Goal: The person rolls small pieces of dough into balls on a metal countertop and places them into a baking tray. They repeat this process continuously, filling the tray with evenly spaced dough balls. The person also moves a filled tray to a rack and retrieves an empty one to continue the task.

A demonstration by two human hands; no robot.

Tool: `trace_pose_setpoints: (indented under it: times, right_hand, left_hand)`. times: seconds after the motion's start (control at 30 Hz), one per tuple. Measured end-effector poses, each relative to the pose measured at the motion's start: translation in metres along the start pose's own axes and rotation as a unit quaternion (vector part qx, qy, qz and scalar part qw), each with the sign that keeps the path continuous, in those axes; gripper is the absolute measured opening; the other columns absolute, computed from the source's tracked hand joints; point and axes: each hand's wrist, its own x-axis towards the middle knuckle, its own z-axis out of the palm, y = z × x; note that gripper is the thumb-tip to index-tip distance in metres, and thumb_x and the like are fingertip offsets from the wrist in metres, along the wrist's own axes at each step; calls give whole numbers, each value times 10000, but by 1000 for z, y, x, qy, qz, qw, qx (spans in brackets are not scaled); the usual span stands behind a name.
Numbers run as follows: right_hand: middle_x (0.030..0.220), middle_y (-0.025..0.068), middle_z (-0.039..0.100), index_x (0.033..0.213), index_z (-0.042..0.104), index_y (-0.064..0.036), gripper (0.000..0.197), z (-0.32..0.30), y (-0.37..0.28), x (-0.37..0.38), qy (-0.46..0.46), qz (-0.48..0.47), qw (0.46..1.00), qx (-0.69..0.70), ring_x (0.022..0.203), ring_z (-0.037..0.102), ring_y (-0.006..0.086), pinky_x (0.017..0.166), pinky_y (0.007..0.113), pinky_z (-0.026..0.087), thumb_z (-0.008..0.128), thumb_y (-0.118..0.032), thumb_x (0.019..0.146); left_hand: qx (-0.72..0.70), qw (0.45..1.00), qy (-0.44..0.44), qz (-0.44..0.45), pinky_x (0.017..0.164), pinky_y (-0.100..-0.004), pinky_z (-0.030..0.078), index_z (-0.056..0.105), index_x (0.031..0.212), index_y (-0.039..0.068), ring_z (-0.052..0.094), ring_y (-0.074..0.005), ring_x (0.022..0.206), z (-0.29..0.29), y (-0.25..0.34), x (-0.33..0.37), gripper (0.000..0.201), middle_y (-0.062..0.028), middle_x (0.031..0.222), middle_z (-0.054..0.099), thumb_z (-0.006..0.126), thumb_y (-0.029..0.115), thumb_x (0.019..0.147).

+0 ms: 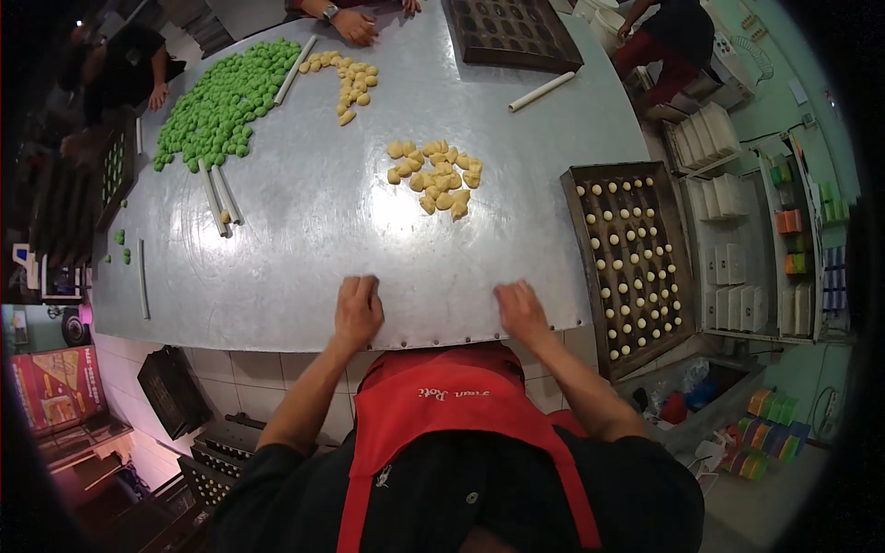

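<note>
My left hand rests near the front edge of the metal table, its fingers curled down against the top. Level with it, farther right, my right hand lies in the same curled pose. Whatever is under either palm, if anything, is hidden. Beyond both hands sits a loose cluster of pale yellow dough pieces. To my right, a dark tray holds rows of small pale dough balls.
A heap of green dough balls covers the far left, near white sticks. More yellow pieces lie by a co-worker's hand. A dark molded pan and another stick are at the far right.
</note>
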Motion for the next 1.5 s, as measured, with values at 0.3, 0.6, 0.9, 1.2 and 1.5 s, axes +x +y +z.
trace_pose_setpoints:
  times: [0.3,0.6,0.9,1.2,1.5]
  right_hand:
    - [935,136,630,999,646,-75,127,40,-18,89,-59,-68,992,87,917,650,344,813,465,532,693,-47,884]
    - [916,127,630,1000,648,-68,114,14,-54,19,-43,-52,994,83,891,645,350,855,467,551,673,-59,888]
    - [851,110,651,1034,682,-57,180,14,9,91,-5,-32,997,74,844,655,346,798,475,548,721,-29,860]
    - [1091,150,713,1165,756,-3,224,-23,-35,24,-26,178,960,216,1068,697,355,926,451,600,794,-48,949]
    - [1078,95,765,1160,800,-38,164,-160,96,17,132,424,867,225,982,765,197,821,315,619,797,-120,1018]
  left_hand:
    - [0,991,-58,122,878,-536,498,653,1075,53,617,-419,971,48,28,87,269,-176,936,629,680,-31,820]
    - [-33,996,-28,76,885,-509,493,642,1038,53,619,-389,943,33,33,-7,259,-161,953,645,676,-43,799]
    - [18,997,-4,73,865,-541,497,658,1049,42,622,-416,950,17,5,70,241,-183,939,640,688,-24,819]
    - [-5,996,47,-70,914,-480,548,689,1173,9,672,-368,975,-1,44,-32,177,-167,1000,679,715,29,999]
    - [-204,947,-52,-242,796,-331,601,689,1218,11,724,-152,850,35,98,34,226,-80,974,754,767,83,1019]
